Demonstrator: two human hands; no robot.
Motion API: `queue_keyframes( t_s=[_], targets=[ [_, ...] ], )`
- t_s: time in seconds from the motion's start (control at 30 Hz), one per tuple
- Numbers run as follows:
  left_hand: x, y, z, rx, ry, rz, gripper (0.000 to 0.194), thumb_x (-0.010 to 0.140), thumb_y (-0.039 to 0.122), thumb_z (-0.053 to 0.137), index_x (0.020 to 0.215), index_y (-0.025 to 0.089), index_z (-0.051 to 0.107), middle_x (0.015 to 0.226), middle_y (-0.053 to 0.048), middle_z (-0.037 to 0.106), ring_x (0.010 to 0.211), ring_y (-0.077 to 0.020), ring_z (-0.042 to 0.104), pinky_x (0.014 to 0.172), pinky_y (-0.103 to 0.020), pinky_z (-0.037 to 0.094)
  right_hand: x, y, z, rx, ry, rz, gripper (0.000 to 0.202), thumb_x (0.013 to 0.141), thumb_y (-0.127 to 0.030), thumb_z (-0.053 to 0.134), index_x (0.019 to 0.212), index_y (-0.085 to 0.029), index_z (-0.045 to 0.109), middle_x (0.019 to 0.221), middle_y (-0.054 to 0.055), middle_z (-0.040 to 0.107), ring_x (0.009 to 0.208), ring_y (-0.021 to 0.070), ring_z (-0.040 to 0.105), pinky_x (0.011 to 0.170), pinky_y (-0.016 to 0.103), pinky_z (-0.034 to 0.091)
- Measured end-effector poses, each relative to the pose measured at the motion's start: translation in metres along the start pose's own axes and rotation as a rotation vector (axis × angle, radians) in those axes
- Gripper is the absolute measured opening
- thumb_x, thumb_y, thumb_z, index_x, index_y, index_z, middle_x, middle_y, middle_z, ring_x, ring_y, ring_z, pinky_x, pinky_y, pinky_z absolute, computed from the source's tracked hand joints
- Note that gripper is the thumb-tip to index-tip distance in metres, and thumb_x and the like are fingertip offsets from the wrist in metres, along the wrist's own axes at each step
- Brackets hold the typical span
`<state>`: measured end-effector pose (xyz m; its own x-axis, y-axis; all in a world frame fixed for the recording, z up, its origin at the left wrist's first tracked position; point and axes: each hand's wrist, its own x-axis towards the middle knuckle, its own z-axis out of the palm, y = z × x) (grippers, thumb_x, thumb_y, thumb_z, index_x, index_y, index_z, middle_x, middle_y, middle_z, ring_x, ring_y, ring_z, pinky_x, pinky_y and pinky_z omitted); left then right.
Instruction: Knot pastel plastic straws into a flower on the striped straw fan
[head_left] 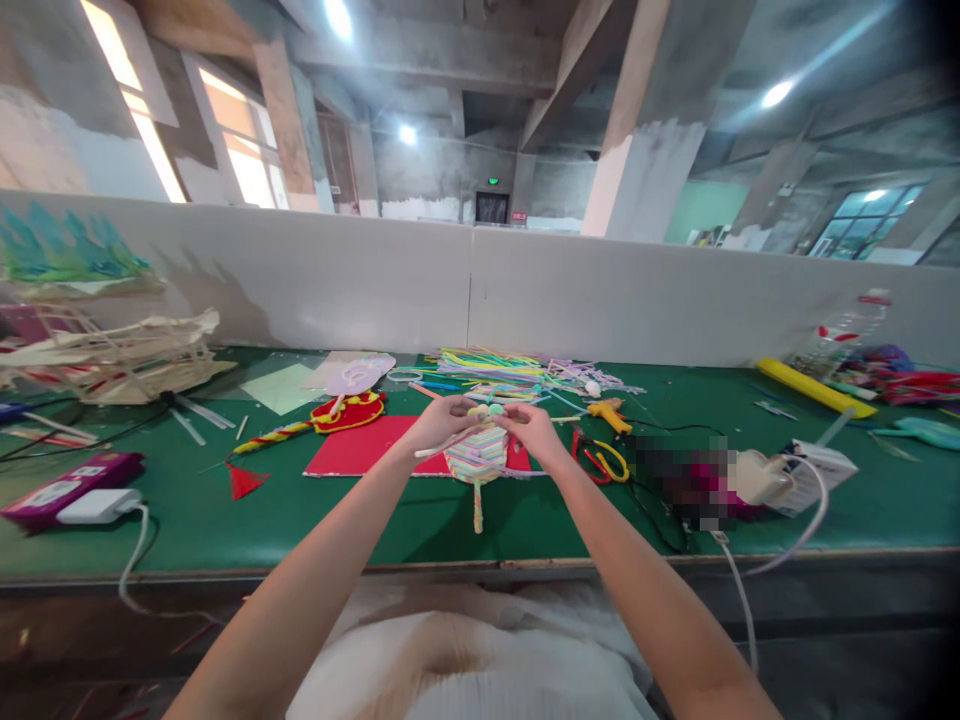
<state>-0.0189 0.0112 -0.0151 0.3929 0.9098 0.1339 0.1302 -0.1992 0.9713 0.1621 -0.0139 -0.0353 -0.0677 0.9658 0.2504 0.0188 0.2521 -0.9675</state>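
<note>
In the head view, a striped fan-shaped piece is held upright above the red sheet, its body and short handle apparently formed. Small pastel pieces at its top edge are pinched between the nearly closed fingertips of the left hand and right hand — whether they are fastened cannot be told. Loose coloured stems are left unused behind, beyond a yellow-handled tool.
</note>
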Motion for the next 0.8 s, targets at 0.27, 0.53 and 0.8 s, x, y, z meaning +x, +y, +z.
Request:
queue_keyframes(
  t_s=[0.27, 0.53, 0.8],
  targets=[
    [0.002, -0.003, -0.002, -0.06, 0.083, -0.055, 0.033, 0.051, 0.038, 0.077, 0.069, 0.015, 0.062, 0.06, -0.002, 0.066, 0.058, -0.0164, 0.062, 0.058, -0.028, 0.048, 0.0, 0.0, 0.002, 0.024, 0.056, 0.009, 0.029, 0.057, -0.041, 0.073, 0.072, -0.019, 0.062, 0.061, -0.003, 0.06, 0.038, 0.0108, 0.055, 0.028, 0.02, 0.035],
    [0.005, -0.004, -0.002, -0.067, 0.131, 0.0, 0.029, 0.051, 0.038, 0.075, 0.067, 0.016, 0.066, 0.062, -0.004, 0.068, 0.061, -0.0176, 0.063, 0.063, -0.03, 0.049, 0.002, -0.004, 0.003, 0.052, 0.112, -0.008, 0.029, 0.058, -0.041, 0.072, 0.072, -0.017, 0.06, 0.066, -0.002, 0.061, 0.038, 0.0105, 0.056, 0.027, 0.018, 0.034],
    [-0.01, 0.04, -0.035, -0.001, 0.576, 0.248, 0.02, 0.077, 0.033, 0.055, 0.088, 0.018, 0.062, 0.085, -0.005, 0.065, 0.078, -0.0146, 0.059, 0.075, -0.027, 0.044, 0.004, -0.008, 0.001, 0.12, 0.298, -0.003, 0.033, 0.057, -0.041, 0.073, 0.071, -0.016, 0.057, 0.074, 0.0, 0.061, 0.038, 0.0102, 0.056, 0.026, 0.017, 0.032]
  ],
)
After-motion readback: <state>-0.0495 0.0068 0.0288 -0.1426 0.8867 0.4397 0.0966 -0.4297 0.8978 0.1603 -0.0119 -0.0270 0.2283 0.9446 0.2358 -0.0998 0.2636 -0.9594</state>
